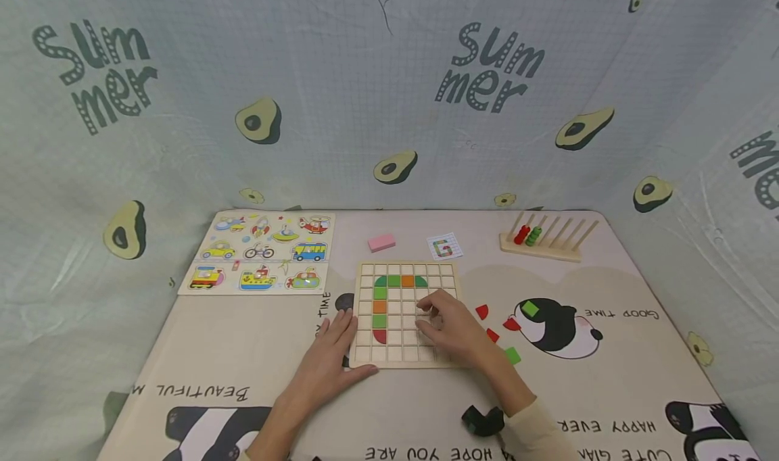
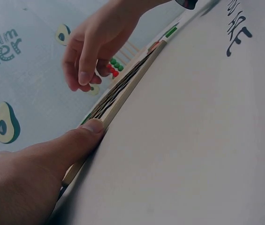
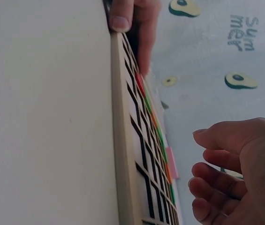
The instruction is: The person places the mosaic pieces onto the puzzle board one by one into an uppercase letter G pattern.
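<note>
Resting flat on the table point(image 1: 548, 407), the left hand point(image 1: 328, 359) lies with straight fingers against the near left edge of the wooden grid board point(image 1: 365, 359), its thumb point(image 2: 87, 131) touching the rim. The right hand point(image 1: 450, 329) hovers over the board's right half with fingers curled downward; whether they pinch a piece I cannot tell. Green, orange and red tiles point(image 1: 380, 305) fill a column and part of a far row. Loose red and green pieces point(image 1: 496, 329) lie just right of the board, near a panda print.
</note>
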`<state>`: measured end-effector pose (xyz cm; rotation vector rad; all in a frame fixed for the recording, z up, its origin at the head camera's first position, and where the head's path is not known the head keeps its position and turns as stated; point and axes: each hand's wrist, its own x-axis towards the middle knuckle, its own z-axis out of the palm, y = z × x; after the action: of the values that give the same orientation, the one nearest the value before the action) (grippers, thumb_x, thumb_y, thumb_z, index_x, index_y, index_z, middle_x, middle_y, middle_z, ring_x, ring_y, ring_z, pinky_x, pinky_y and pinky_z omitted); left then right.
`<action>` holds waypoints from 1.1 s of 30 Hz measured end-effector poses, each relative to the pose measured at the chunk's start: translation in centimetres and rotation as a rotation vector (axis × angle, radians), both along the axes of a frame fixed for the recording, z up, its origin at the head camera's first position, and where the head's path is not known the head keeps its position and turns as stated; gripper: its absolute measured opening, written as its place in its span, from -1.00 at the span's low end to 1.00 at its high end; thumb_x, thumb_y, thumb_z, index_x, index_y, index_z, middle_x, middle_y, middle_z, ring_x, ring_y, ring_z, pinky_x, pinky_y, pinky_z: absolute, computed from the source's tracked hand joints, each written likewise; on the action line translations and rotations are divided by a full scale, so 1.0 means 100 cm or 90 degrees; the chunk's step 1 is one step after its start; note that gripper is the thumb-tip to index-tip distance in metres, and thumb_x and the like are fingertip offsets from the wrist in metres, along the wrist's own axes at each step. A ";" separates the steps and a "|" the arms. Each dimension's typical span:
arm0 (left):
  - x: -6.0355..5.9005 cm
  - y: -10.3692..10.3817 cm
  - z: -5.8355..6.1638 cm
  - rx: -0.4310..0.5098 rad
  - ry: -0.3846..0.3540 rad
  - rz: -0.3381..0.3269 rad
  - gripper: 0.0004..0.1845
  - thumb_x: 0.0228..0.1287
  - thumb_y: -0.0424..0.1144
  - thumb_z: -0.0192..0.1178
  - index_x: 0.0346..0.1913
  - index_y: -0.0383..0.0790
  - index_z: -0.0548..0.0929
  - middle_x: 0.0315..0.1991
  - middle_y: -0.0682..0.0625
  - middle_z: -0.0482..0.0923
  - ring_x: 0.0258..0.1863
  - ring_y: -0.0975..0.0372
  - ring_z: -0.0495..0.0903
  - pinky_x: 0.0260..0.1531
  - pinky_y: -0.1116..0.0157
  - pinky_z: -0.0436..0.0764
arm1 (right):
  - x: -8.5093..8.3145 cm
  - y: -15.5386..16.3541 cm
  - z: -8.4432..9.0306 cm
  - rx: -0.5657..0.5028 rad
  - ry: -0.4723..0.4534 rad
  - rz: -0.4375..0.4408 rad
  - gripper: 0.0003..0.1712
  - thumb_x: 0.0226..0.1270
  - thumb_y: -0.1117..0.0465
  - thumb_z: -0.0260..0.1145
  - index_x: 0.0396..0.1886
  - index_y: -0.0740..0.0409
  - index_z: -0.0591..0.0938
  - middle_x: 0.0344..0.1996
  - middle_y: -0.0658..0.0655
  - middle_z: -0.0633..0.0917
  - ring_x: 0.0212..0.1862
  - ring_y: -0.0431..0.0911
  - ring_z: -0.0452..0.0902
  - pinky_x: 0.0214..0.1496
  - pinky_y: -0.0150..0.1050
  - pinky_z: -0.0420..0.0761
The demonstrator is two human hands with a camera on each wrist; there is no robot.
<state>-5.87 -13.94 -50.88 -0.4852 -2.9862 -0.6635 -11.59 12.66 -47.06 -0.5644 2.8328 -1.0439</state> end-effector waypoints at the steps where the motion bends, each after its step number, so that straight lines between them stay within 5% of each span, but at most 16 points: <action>1: 0.000 0.000 0.000 0.001 -0.001 0.000 0.07 -0.05 0.48 0.11 0.39 -0.22 0.26 0.44 -0.03 0.17 0.48 0.16 0.07 0.51 0.14 0.03 | -0.001 0.003 0.000 -0.004 0.009 -0.004 -0.67 0.19 0.11 0.34 -0.05 0.02 0.56 -0.19 -0.07 0.59 -0.20 -0.25 0.44 -0.17 -0.42 0.62; 22: 0.000 0.001 0.002 0.003 -0.003 -0.004 0.06 -0.05 0.45 0.14 0.39 -0.23 0.24 0.44 -0.04 0.16 0.48 0.15 0.07 0.51 0.13 0.03 | -0.008 0.080 0.000 0.000 0.119 -0.106 -0.55 0.16 0.12 0.38 0.04 0.14 0.54 -0.13 0.07 0.59 -0.29 -0.11 0.46 -0.35 -0.40 0.55; 33: 0.001 0.001 0.002 0.008 0.006 -0.010 0.05 -0.04 0.43 0.16 0.38 -0.25 0.26 0.43 -0.07 0.20 0.47 0.12 0.09 0.50 0.10 0.06 | -0.005 0.116 0.001 0.026 0.108 -0.181 -0.54 0.21 0.12 0.32 0.09 0.16 0.51 -0.08 0.14 0.57 -0.19 -0.08 0.46 -0.27 -0.33 0.59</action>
<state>-5.80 -13.87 -50.67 -0.5099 -2.9702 -0.6779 -12.06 24.23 -47.00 -0.2629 3.1463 -1.0185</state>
